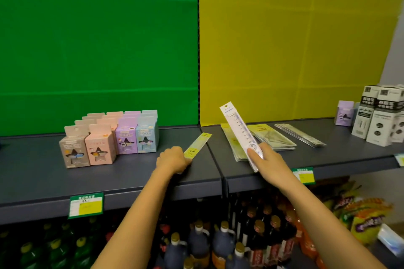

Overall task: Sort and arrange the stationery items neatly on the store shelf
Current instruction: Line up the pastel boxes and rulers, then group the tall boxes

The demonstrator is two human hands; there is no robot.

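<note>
On your shelf [32, 172], the small boxes [113, 137] stand in rows at the left. Just right of them, your left hand [172, 158] grips the near end of a ruler packet [197, 145] lying on the shelf. Your right hand [267, 159] holds a packaged ruler [238, 129] tilted above a pile of flat packets [273, 137]. A thinner pile [299, 134] lies further right, and tall boxes [380, 120] stand at the far right. Bottles [218, 242] stand below the shelf.

Dark sauce bottles [220, 238] and green drink bottles [59, 251] stand below, with bright snack bags [367, 220] to their right.

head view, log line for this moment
left hand: grips yellow ruler pack on shelf | right hand: holds white ruler pack tilted over ruler stack
</note>
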